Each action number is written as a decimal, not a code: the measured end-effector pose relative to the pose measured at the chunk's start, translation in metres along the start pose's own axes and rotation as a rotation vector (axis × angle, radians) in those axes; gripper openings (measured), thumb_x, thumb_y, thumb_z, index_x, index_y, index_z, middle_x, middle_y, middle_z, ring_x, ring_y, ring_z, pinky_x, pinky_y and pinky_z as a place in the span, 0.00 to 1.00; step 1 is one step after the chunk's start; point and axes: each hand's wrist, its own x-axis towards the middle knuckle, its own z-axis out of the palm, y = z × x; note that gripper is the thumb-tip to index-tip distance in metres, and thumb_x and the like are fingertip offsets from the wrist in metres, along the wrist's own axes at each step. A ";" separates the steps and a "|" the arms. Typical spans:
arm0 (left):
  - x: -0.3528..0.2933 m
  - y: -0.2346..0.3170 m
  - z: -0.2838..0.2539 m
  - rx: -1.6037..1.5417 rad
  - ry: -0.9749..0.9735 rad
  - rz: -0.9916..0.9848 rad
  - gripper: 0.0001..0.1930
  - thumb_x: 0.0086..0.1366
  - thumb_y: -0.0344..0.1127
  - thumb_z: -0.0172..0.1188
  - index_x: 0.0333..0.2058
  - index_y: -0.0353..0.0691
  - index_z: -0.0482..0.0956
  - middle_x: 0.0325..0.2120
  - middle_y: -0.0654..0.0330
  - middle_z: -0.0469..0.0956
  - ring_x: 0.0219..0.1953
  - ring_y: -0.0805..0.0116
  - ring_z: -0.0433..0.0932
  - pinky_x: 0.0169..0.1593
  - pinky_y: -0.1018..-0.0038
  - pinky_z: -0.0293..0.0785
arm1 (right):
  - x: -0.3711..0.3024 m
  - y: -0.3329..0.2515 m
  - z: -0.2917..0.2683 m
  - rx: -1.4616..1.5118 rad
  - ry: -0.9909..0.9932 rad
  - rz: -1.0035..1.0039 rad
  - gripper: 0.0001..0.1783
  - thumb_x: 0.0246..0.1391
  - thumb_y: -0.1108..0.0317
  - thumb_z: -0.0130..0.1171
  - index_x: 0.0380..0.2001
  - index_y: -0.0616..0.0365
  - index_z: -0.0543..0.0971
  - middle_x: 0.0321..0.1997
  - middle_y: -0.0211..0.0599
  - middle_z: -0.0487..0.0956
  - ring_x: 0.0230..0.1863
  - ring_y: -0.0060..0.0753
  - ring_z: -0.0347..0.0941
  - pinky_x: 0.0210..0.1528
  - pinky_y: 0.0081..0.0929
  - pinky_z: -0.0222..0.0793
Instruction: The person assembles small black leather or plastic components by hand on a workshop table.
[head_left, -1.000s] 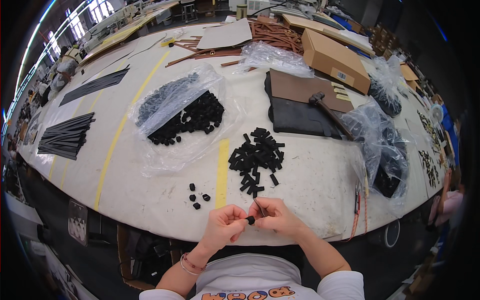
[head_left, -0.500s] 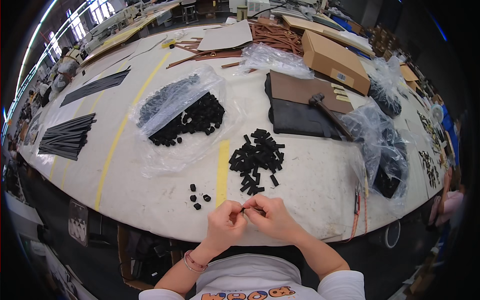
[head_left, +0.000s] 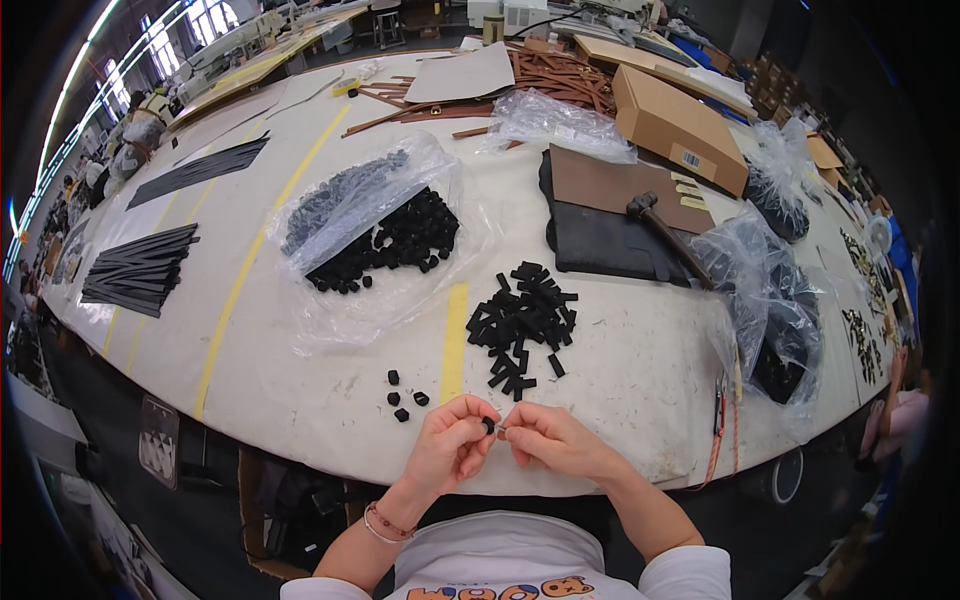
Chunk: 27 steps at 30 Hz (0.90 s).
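Observation:
My left hand (head_left: pixel 450 448) pinches a small black loop-like piece (head_left: pixel 488 425) between thumb and fingertips, just above the near edge of the table. Close beside it, my right hand (head_left: pixel 556 440) has thumb and forefinger pressed together at the piece's right side. A tiny pale bit shows at those fingertips, too small to name. Several similar small black pieces (head_left: pixel 402 414) lie on the cloth left of my hands. Beyond my fingers spreads a loose pile of short black strips (head_left: pixel 522 325).
An open clear plastic bag (head_left: pixel 330 325) holds many small black pieces (head_left: pixel 425 235). A hammer (head_left: pixel 668 235) lies on brown and black sheets (head_left: pixel 610 250). Long dark strips (head_left: pixel 140 270) lie left; brown straps (head_left: pixel 560 80) and a cardboard box (head_left: pixel 680 130) lie far back. Red-handled snips (head_left: pixel 719 405) rest at right.
My hands have drawn slightly apart at the fingertips, and the black piece now shows plainly in the left fingers. The whole view has shifted a little.

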 end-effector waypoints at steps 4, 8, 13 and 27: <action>0.002 -0.001 0.000 0.075 0.053 -0.013 0.07 0.51 0.23 0.43 0.28 0.33 0.70 0.13 0.58 0.70 0.05 0.79 0.57 0.09 0.85 0.54 | 0.001 0.003 0.002 0.007 -0.013 -0.046 0.08 0.52 0.67 0.46 0.25 0.60 0.69 0.15 0.26 0.69 0.18 0.14 0.60 0.21 0.16 0.55; 0.002 -0.001 -0.003 0.021 0.043 -0.090 0.06 0.51 0.22 0.44 0.27 0.34 0.70 0.13 0.60 0.69 0.05 0.81 0.57 0.09 0.86 0.52 | 0.002 0.003 -0.003 -0.012 -0.085 -0.052 0.07 0.52 0.67 0.47 0.26 0.59 0.70 0.15 0.26 0.69 0.18 0.14 0.60 0.21 0.16 0.55; 0.002 -0.002 -0.004 0.094 0.054 -0.076 0.07 0.51 0.22 0.43 0.28 0.34 0.71 0.13 0.60 0.69 0.05 0.82 0.57 0.09 0.86 0.53 | 0.003 -0.002 -0.006 -0.115 -0.124 -0.075 0.07 0.51 0.68 0.48 0.27 0.59 0.70 0.15 0.26 0.70 0.18 0.17 0.62 0.22 0.17 0.56; 0.007 -0.036 0.008 0.894 0.405 0.931 0.08 0.52 0.20 0.53 0.33 0.29 0.68 0.21 0.60 0.75 0.18 0.77 0.73 0.22 0.83 0.71 | 0.010 0.001 0.032 -0.799 0.658 -0.511 0.03 0.47 0.71 0.52 0.27 0.58 0.70 0.15 0.38 0.72 0.15 0.38 0.70 0.14 0.28 0.62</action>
